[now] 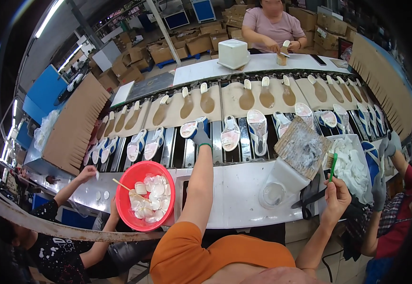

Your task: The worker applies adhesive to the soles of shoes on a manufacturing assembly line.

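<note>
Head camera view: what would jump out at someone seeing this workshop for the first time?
Probably the bright red bowl of pale pieces at the lower left of the white bench. Next, the long conveyor crossing the middle, lined with sandals and brown soles. The gloved left hand reaches to a sandal there, while the right hand holds a green brush.

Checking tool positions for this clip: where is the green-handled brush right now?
In the head view, the green-handled brush is upright in the right hand, at the right side of the white table, just in front of the bin of white pads.
</note>
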`<state>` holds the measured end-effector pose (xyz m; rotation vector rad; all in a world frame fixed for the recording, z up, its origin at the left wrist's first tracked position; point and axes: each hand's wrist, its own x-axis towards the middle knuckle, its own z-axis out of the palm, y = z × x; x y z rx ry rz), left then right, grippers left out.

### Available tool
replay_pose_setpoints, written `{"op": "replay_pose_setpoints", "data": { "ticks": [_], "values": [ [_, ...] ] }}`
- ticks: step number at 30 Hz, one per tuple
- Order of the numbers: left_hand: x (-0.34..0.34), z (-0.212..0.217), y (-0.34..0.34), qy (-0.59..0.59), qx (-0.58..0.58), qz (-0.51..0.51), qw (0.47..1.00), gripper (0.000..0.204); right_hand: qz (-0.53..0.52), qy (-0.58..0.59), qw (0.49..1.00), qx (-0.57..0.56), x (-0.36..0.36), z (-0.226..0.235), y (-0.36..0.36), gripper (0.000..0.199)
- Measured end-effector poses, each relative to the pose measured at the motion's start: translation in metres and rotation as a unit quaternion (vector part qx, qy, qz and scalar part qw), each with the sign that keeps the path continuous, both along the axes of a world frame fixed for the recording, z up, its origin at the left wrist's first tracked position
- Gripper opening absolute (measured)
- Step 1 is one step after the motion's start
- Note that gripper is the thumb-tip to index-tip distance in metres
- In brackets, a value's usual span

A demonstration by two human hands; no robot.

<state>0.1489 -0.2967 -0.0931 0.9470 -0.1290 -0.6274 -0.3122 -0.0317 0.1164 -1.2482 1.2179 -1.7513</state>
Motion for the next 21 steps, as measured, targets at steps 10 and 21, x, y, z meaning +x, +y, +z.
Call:
{"op": "replay_pose_setpoints", "data": {
  "ticks": [10,21],
  "values": [
    [-0.066,0.055,0.031,0.176,-0.183,-0.139,0.957,0.033,0.021,-0.005,1.0,-0.018,-0.001,-0.006,-0.002,0.02],
    [-0.222,0.01,-0.001,-0.397,0.304,-0.297,0.814,0.114,0.057,-0.07,0.996,0.023,0.006,0.001,0.014,0.018]
  ]
}}
